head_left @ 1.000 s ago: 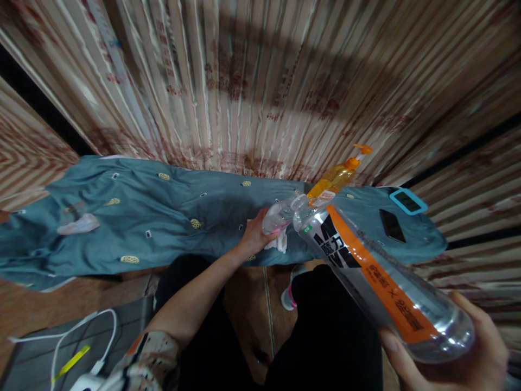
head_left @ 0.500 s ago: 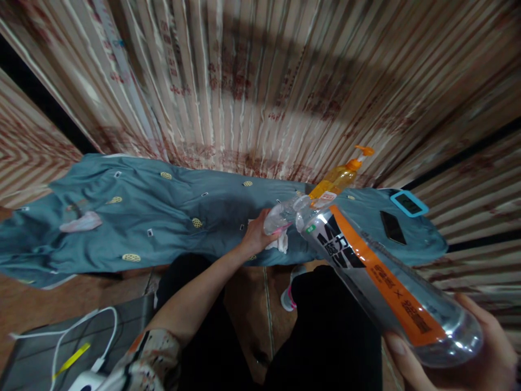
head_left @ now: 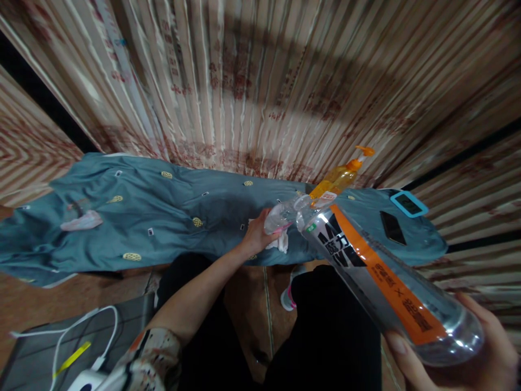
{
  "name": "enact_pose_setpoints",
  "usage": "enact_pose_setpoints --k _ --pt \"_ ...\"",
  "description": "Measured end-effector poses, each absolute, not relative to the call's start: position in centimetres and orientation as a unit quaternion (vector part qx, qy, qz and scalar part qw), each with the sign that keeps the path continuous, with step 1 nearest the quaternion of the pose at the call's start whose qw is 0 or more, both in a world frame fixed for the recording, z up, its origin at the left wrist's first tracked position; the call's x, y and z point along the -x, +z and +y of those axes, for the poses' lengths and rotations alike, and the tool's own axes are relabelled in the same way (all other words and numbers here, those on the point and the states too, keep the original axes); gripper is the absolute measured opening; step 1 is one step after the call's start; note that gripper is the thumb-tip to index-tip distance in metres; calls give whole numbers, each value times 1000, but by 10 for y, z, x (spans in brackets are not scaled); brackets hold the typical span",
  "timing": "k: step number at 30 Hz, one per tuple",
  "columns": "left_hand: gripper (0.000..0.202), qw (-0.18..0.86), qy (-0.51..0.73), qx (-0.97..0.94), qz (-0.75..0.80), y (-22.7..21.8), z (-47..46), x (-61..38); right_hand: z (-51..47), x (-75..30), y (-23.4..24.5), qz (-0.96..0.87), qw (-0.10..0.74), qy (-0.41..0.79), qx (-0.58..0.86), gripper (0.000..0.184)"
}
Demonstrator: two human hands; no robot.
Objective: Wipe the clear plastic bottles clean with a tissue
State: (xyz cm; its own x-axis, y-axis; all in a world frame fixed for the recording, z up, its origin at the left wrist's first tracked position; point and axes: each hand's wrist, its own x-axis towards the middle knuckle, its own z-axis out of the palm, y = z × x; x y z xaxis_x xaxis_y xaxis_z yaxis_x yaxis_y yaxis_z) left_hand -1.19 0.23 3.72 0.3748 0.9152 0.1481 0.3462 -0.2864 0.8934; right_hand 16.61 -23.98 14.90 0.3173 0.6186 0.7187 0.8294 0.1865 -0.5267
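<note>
My right hand (head_left: 459,347) is wrapped round the base of a large clear bottle (head_left: 391,277) with an orange and silver label. The bottle tilts, its neck pointing up-left. A small clear plastic bottle (head_left: 280,214) is gripped in my left hand (head_left: 256,239), and its upper end meets the large bottle's neck; exactly how the two mouths join I cannot tell. Crumpled white tissue (head_left: 280,242) shows just beneath my left hand. Close behind both bottles stands an orange pump bottle (head_left: 331,179) with amber liquid, its lower part partly covered.
Teal cloth with pineapple prints (head_left: 220,212) covers the long surface. To the right lie a dark phone (head_left: 393,227) and a blue-framed digital display (head_left: 409,204). A pale pink cloth (head_left: 83,221) lies at left. Pleated curtain (head_left: 244,81) hangs behind; a white cable (head_left: 116,326) curls at lower left.
</note>
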Motion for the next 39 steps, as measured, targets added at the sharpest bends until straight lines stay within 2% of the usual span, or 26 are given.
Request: enact_pose_setpoints --k 7,32,39 --pt "55 415 360 -716 430 35 3 12 -239 -166 149 -577 512 -103 628 90" --pt "50 408 360 -721 429 32 4 11 -238 -168 145 -560 525 -104 632 92" --pt "52 408 355 -717 439 36 3 11 -241 -167 148 -562 506 -113 645 93"
